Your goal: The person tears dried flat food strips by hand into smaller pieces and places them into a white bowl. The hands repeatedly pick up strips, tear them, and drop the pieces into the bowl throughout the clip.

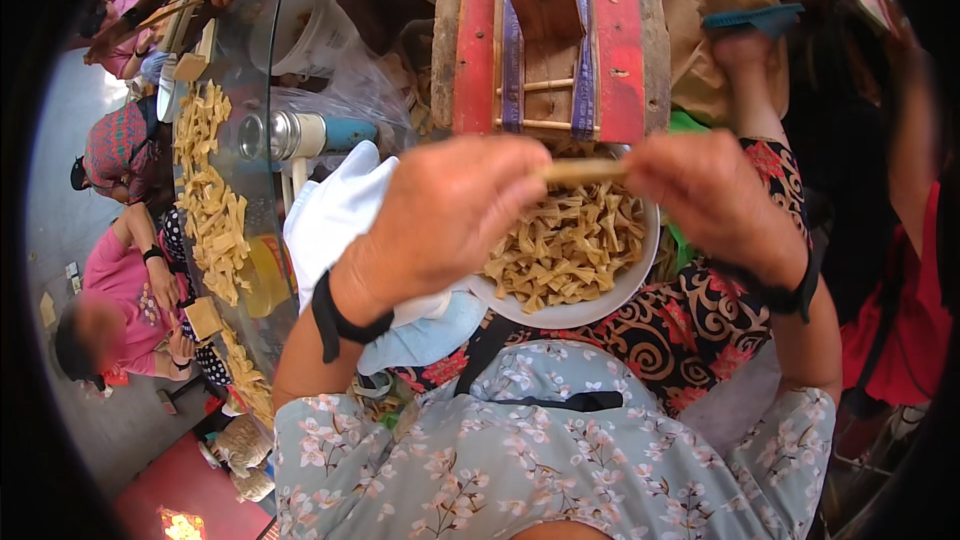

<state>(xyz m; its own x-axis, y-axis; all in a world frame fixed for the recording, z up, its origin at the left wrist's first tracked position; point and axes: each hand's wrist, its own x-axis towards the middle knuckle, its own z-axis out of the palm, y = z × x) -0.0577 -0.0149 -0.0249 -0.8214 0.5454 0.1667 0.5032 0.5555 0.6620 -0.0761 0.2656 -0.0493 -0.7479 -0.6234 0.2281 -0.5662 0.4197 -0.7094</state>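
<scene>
Between my left hand [450,202] and my right hand [716,195] a tan strip [583,171], probably tofu skin, is stretched sideways. Each hand pinches one end; the strip and fingers are blurred by motion. Just below them, a white bowl [517,309] rests at my lap, heaped with small knotted tan pieces [570,255] of similar look. My left forearm partly covers its left side. Beyond my hands, on a red board [626,30] with worn wooden edges, lies a wooden frame [544,0] with purple printed bands [512,52] and two thin sticks [536,123] across it.
To the left, a glass tabletop [259,90] carries rows of tan strips [214,217] and stacked squares [204,317]. A jar [262,135], a white bucket [289,30] and a white cloth [337,195] are nearby. A person in pink [124,300] sits across the glass; others surround us.
</scene>
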